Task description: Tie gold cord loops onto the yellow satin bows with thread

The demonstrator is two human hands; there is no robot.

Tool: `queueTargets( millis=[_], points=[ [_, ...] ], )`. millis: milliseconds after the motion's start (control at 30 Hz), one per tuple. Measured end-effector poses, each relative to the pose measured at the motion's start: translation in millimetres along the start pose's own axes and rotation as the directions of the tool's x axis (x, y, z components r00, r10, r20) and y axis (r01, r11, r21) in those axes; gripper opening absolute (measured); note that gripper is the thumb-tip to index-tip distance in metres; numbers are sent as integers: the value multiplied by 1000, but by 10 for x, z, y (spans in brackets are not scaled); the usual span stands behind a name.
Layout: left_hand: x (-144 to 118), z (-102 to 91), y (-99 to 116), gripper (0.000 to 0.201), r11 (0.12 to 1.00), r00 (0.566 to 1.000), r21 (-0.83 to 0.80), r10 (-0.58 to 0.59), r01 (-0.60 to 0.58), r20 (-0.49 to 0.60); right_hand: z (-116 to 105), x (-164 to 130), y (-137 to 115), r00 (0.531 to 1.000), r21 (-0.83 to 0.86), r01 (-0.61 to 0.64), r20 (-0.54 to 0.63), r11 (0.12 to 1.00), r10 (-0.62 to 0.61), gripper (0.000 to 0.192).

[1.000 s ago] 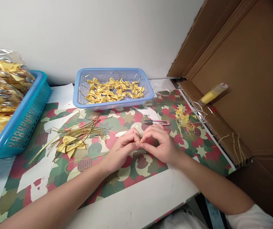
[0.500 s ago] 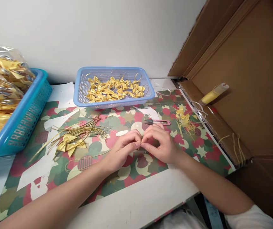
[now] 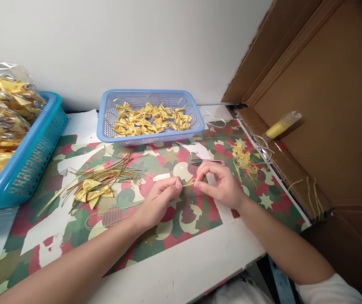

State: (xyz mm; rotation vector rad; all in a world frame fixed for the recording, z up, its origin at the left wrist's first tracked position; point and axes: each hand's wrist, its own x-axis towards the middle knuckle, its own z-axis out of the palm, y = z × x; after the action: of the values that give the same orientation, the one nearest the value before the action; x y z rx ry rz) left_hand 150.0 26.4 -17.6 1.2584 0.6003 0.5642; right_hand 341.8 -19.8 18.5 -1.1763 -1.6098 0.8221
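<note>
Between my two hands a thin gold cord [image 3: 187, 184] is stretched over the middle of the table. My left hand [image 3: 162, 196] is closed, its thumb and fingers pinching one part of the cord. The other part is pinched between the thumb and index finger of my right hand [image 3: 219, 185]. To the left lie a bundle of gold cords [image 3: 114, 174] and a yellow ribbon bow [image 3: 93, 193] at its near side. A pair of thread snips [image 3: 211, 161] with a pink handle lies just behind my right hand, which partly covers it.
A blue basket [image 3: 151, 138] of bows with cords stands at the back. A larger blue basket [image 3: 38, 164], heaped with bagged bows, is at the left. Yellow scraps [image 3: 246, 160] lie on the right, near a cardboard wall [image 3: 333, 105] holding a yellow tube [image 3: 282, 126].
My hands, which were together at the fingertips, have moved apart. My right hand has shifted right, and a short length of cord now shows between them.
</note>
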Motion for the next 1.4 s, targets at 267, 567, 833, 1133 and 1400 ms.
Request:
queueTargets(
  millis=[267, 567, 833, 1133, 1400],
  points=[
    [-6, -9, -32, 32, 999, 999, -52, 10, -12, -30, -135, 20, 47, 997, -3, -72, 34, 997, 73, 13],
    [6, 5, -30, 27, 998, 999, -60, 5, -7, -41, -260, 39, -11, 946, -171, -132, 272, 976, 176, 31],
    [-2, 20, 21, 30, 999, 998, 29, 18, -16, -64, 67, 37, 29, 931, 39, -267, 270, 963, 247, 15],
    [31, 69, 53, 30, 999, 994, -38, 3, -7, -107, 205, 80, 3, 843, 263, -520, 313, 813, 438, 13],
    [17, 74, 94, 25, 999, 979, -40, -17, 9, -203, 235, 56, 14, 803, 400, -596, 325, 696, 500, 11]
  ],
)
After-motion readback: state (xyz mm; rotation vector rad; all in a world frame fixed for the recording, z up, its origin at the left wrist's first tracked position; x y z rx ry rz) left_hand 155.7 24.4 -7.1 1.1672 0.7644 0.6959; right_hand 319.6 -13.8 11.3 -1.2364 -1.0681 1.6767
